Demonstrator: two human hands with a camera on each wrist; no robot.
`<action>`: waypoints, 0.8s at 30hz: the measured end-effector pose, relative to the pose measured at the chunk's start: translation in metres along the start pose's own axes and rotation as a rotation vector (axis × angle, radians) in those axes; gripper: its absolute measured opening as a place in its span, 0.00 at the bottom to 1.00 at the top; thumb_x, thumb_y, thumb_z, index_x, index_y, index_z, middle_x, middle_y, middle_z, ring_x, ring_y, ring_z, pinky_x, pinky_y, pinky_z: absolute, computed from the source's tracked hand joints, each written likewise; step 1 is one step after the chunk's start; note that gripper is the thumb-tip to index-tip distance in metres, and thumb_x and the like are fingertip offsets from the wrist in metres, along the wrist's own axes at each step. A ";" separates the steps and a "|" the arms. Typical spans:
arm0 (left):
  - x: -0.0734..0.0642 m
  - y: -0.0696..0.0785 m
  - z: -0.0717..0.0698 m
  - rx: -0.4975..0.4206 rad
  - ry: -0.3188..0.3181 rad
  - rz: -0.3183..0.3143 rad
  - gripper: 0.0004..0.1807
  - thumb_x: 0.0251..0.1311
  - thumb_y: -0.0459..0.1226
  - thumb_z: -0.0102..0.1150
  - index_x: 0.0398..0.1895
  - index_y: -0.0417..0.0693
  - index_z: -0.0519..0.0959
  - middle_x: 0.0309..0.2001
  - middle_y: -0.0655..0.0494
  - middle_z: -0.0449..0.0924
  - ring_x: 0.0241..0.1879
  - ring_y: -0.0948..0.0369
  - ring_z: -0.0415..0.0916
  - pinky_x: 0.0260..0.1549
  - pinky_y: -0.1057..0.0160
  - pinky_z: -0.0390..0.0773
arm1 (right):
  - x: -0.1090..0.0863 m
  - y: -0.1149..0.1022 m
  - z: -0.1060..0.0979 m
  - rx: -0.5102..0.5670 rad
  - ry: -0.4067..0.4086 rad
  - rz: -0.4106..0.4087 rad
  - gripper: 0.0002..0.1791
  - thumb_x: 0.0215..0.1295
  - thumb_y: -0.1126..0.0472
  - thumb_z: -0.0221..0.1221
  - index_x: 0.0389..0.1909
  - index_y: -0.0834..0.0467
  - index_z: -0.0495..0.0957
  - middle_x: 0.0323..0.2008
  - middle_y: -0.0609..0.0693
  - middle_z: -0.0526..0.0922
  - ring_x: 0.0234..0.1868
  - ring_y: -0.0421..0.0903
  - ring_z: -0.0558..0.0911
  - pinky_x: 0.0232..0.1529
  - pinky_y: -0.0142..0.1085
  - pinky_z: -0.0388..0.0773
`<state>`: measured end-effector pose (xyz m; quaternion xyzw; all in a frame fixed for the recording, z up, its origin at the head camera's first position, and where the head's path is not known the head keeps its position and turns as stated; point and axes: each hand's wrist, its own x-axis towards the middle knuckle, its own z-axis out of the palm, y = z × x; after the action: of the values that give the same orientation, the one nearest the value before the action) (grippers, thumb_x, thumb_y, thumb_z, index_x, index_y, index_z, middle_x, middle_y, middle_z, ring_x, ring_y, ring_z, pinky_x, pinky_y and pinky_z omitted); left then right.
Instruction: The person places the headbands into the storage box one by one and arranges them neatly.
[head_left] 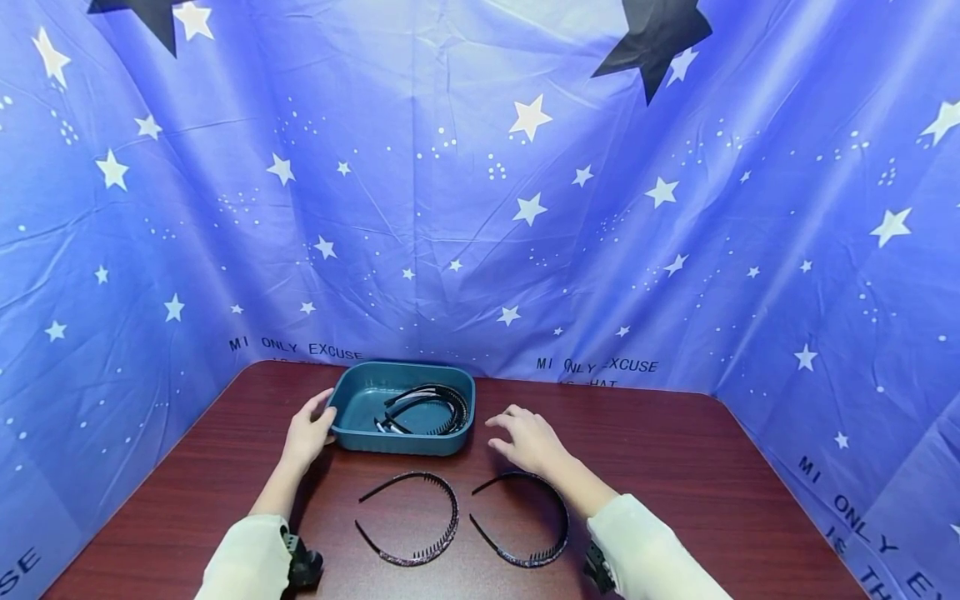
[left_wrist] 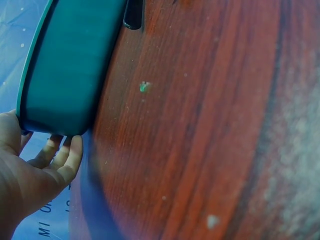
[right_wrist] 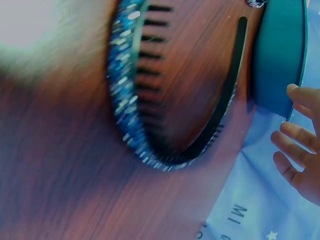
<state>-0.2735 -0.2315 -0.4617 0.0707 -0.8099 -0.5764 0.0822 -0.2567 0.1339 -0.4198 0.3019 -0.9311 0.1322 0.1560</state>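
Note:
A teal plastic bin [head_left: 405,443] stands on the far part of the table, with several black headbands [head_left: 454,408] piled inside at its right. My left hand [head_left: 306,435] grips the bin's left end, thumb at the rim and fingers against the outer wall, as the left wrist view also shows [left_wrist: 40,172]. Off the bin's right side, my right hand [head_left: 531,440] holds nothing, its fingers spread and slightly bent. Two glittery toothed headbands lie on the table in front of the bin: one on the left [head_left: 454,523] and one on the right [head_left: 564,527], below my right hand.
The dark red wooden table [head_left: 652,467] has a rounded far edge. A blue star-printed curtain [head_left: 465,208] hangs close behind and at both sides. Black wrist cameras sit on the left wrist [head_left: 303,562] and the right wrist [head_left: 597,568].

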 end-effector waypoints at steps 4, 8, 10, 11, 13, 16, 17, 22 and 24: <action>0.000 0.000 0.000 -0.004 -0.004 0.002 0.25 0.69 0.36 0.41 0.69 0.44 0.59 0.59 0.31 0.66 0.50 0.43 0.73 0.41 0.55 0.83 | -0.009 0.007 0.000 0.010 -0.035 0.030 0.15 0.56 0.56 0.63 0.44 0.55 0.82 0.37 0.50 0.80 0.40 0.49 0.81 0.40 0.45 0.77; -0.002 0.001 0.000 -0.008 -0.004 0.004 0.25 0.69 0.36 0.40 0.69 0.44 0.59 0.59 0.31 0.66 0.51 0.42 0.73 0.42 0.54 0.83 | -0.019 0.012 -0.002 0.041 -0.081 0.061 0.15 0.57 0.55 0.63 0.45 0.54 0.81 0.39 0.50 0.80 0.41 0.49 0.80 0.40 0.46 0.77; -0.002 0.002 0.000 -0.007 -0.003 0.004 0.25 0.68 0.36 0.40 0.69 0.44 0.59 0.59 0.31 0.66 0.51 0.43 0.73 0.42 0.54 0.83 | -0.023 0.013 -0.002 0.036 -0.096 0.068 0.15 0.57 0.55 0.63 0.45 0.54 0.81 0.39 0.50 0.80 0.41 0.48 0.80 0.40 0.46 0.77; -0.003 0.002 0.000 -0.007 -0.004 0.004 0.26 0.68 0.36 0.40 0.69 0.43 0.59 0.59 0.30 0.66 0.51 0.43 0.73 0.42 0.54 0.83 | -0.026 0.014 -0.003 0.033 -0.101 0.070 0.15 0.57 0.55 0.63 0.45 0.54 0.81 0.39 0.49 0.80 0.41 0.48 0.80 0.41 0.46 0.77; -0.003 0.003 -0.001 -0.006 -0.004 0.005 0.26 0.68 0.36 0.40 0.69 0.43 0.59 0.59 0.30 0.66 0.50 0.43 0.73 0.42 0.53 0.83 | -0.030 0.015 -0.004 0.020 -0.108 0.071 0.14 0.56 0.55 0.63 0.44 0.53 0.82 0.38 0.48 0.80 0.40 0.47 0.80 0.40 0.45 0.77; -0.003 0.003 -0.001 -0.002 -0.003 0.004 0.25 0.68 0.36 0.40 0.69 0.43 0.59 0.59 0.30 0.66 0.50 0.43 0.73 0.42 0.53 0.83 | -0.036 0.017 -0.005 0.009 -0.116 0.073 0.13 0.56 0.55 0.63 0.43 0.53 0.82 0.37 0.47 0.79 0.39 0.46 0.80 0.39 0.44 0.77; -0.003 0.003 -0.001 -0.003 -0.002 0.004 0.25 0.68 0.36 0.40 0.69 0.43 0.60 0.59 0.30 0.66 0.50 0.44 0.73 0.42 0.54 0.83 | -0.039 0.018 -0.005 0.007 -0.119 0.073 0.13 0.56 0.55 0.63 0.42 0.53 0.82 0.37 0.47 0.79 0.38 0.46 0.80 0.38 0.43 0.77; -0.002 0.003 0.000 -0.008 -0.005 0.002 0.25 0.69 0.35 0.41 0.69 0.44 0.60 0.60 0.31 0.65 0.50 0.44 0.73 0.42 0.54 0.83 | -0.051 0.023 -0.007 0.013 -0.131 0.077 0.12 0.55 0.55 0.64 0.40 0.54 0.83 0.35 0.46 0.79 0.36 0.44 0.79 0.36 0.40 0.76; -0.002 0.003 0.000 -0.007 -0.008 0.002 0.25 0.69 0.36 0.41 0.69 0.44 0.59 0.61 0.32 0.65 0.51 0.43 0.72 0.42 0.54 0.83 | -0.057 0.025 -0.008 0.024 -0.135 0.084 0.12 0.55 0.56 0.64 0.40 0.54 0.83 0.34 0.46 0.79 0.34 0.43 0.78 0.34 0.39 0.75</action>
<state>-0.2719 -0.2303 -0.4589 0.0674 -0.8082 -0.5795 0.0799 -0.2268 0.1856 -0.4374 0.2725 -0.9498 0.1292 0.0836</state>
